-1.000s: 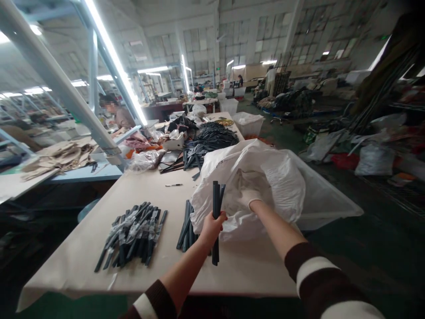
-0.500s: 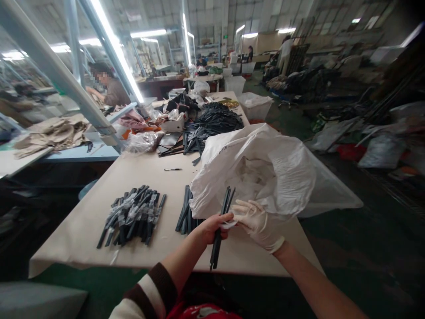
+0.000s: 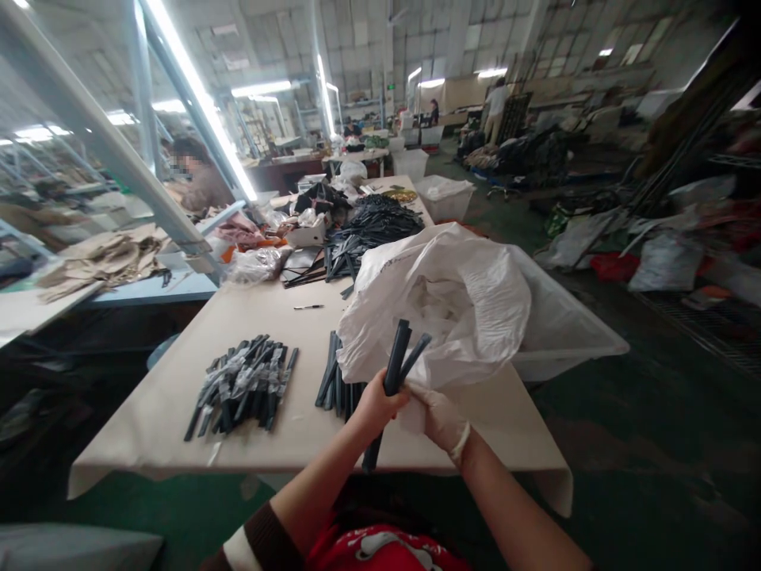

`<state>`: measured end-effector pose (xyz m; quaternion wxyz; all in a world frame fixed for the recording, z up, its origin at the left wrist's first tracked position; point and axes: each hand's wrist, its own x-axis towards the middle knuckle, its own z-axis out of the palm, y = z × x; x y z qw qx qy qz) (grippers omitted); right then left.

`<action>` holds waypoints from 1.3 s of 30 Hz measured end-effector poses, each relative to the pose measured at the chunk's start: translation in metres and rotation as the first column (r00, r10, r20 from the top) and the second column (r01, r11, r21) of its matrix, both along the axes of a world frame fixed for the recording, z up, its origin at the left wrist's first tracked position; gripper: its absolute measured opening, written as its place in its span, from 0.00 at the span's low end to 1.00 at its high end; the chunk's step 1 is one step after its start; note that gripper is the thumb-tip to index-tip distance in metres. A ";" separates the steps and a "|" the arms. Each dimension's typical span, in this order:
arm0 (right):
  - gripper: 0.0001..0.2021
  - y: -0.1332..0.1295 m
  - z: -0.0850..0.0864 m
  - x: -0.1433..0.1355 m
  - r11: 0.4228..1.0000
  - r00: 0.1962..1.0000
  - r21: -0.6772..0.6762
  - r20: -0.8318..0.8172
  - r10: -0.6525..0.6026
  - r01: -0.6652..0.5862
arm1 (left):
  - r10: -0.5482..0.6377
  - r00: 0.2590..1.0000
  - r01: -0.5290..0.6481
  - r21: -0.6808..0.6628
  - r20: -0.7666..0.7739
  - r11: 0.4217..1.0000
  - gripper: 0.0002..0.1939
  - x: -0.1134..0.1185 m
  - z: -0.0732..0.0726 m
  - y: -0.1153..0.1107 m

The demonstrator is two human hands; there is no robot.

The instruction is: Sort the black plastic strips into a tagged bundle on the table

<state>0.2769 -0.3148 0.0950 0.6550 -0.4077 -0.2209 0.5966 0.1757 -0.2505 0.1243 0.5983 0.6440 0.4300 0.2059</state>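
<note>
A few flat black strips (image 3: 396,357) are gripped in my bare left hand (image 3: 379,406), above the near edge of the table. They stand at a tilt, and one fans out to the right at the top. My gloved right hand (image 3: 445,420) has its fingers closed on a thin white piece (image 3: 412,418) against the strips; whether that is film or paper I cannot tell. Behind my hands lies a big white sack (image 3: 380,277) with its mouth open. Loose black strips (image 3: 330,373) stick out beside it. Further left is a pile of black strip bundles (image 3: 246,385) wrapped in clear film.
A pen (image 3: 308,307) lies mid-table. At the back are a large heap of black strips (image 3: 377,226) and a clear plastic bag (image 3: 257,264). A translucent bin (image 3: 571,333) stands at the table's right. A slanted metal post (image 3: 119,151) rises at the left.
The strips have turned so their flat faces show, and one now fans out. My right hand has moved left and down, its spread fingers closing on the white piece. The view has shifted slightly.
</note>
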 end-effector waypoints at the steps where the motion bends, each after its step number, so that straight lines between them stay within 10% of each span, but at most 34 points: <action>1: 0.13 0.004 0.000 -0.005 1.000 0.999 -0.007 -0.046 -0.017 0.016 | 0.045 0.999 -0.045 0.025 -0.013 0.999 0.16 -0.006 -0.001 0.000; 20: 0.13 0.016 0.015 -0.049 0.992 0.964 -0.105 -0.247 -0.101 0.077 | 0.196 0.981 -0.195 0.108 0.001 0.975 0.16 -0.122 0.024 -0.021; 26: 0.13 0.012 0.031 -0.053 0.987 0.933 -0.133 -0.357 0.038 -0.091 | 0.289 0.954 -0.278 0.125 -0.076 0.952 0.15 -0.157 0.038 -0.045; 39: 0.14 0.021 0.037 -0.065 0.997 0.955 -0.049 -0.285 -0.076 0.065 | 0.186 0.961 -0.153 0.167 -0.204 0.974 0.13 -0.162 0.060 -0.059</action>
